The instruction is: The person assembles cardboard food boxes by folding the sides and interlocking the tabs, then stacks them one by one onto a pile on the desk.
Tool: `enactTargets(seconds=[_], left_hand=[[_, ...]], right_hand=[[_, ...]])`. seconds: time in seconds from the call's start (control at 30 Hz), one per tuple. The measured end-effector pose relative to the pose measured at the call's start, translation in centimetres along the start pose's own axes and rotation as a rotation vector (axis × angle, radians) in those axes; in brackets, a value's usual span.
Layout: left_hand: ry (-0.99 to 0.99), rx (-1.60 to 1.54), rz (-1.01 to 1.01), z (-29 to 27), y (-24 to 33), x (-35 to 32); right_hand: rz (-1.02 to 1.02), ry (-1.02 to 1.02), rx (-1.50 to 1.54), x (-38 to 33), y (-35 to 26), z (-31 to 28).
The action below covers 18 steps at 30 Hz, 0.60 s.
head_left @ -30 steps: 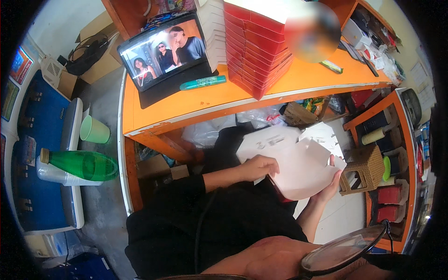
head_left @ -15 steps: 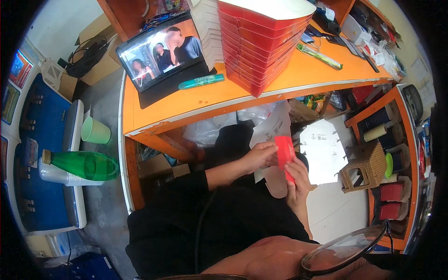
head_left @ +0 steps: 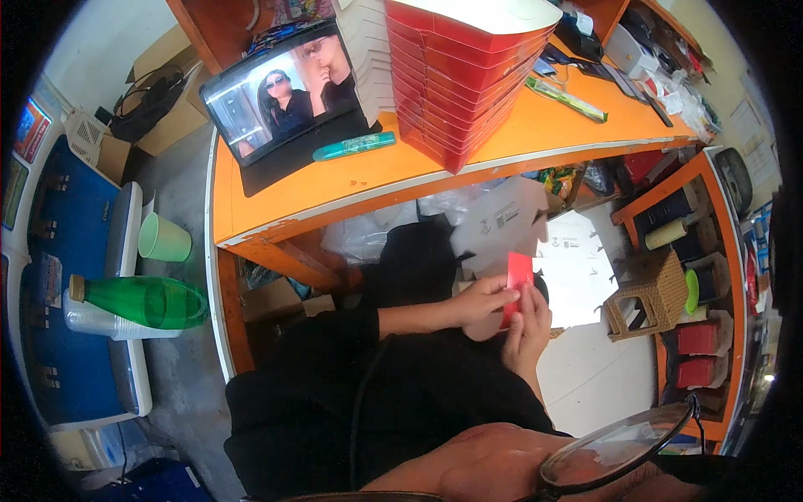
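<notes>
Over my lap I hold a cardboard box blank [head_left: 502,219], pale inside, with a folded-up red side panel [head_left: 519,269]. My left hand [head_left: 485,303] pinches the left edge of this panel, thumb on the red face. From the right, my right hand [head_left: 529,325] grips the panel's lower part with bent fingers. Its lower end is partly hidden by my fingers. Beside my right hand lie white flat box blanks [head_left: 577,272]. On the orange table [head_left: 335,201] ahead stands a tall stack of nested red boxes [head_left: 460,92].
A tablet [head_left: 280,96] playing a video leans on the table, with a teal tube [head_left: 355,147] before it. At left are a green bottle [head_left: 142,301] and pale green cup [head_left: 165,238]. A woven holder [head_left: 652,289] stands by the right shelf [head_left: 719,217].
The red panel has moved slightly right and down with both hands. The blank's pale inner side has swung more into view. My left thumb now lies across the panel. The tablet's picture has changed.
</notes>
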<state>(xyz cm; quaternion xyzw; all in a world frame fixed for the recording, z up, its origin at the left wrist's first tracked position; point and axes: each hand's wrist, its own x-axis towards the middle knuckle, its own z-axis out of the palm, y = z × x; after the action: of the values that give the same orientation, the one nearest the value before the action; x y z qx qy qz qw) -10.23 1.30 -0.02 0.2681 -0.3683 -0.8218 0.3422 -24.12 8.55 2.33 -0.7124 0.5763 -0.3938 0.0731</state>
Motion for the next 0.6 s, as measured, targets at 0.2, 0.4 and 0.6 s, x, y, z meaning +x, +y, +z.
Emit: enactTargets(seconds=[0.2, 0.4, 0.6], left_hand=[[-0.123, 0.666, 0.008, -3.7, 1.0, -0.6], [-0.302, 0.876, -0.030, -4.2, -0.4, -3.1], [-0.389, 0.876, -0.032, -4.2, -1.2, -2.8]], right_hand=[[0.565, 0.123, 0.587, -0.1, 1.7, 0.2], [0.302, -0.012, 0.207, -1.0, 5.8, 0.9], [0.484, -0.088, 0.440, -1.0, 5.9, 1.2]])
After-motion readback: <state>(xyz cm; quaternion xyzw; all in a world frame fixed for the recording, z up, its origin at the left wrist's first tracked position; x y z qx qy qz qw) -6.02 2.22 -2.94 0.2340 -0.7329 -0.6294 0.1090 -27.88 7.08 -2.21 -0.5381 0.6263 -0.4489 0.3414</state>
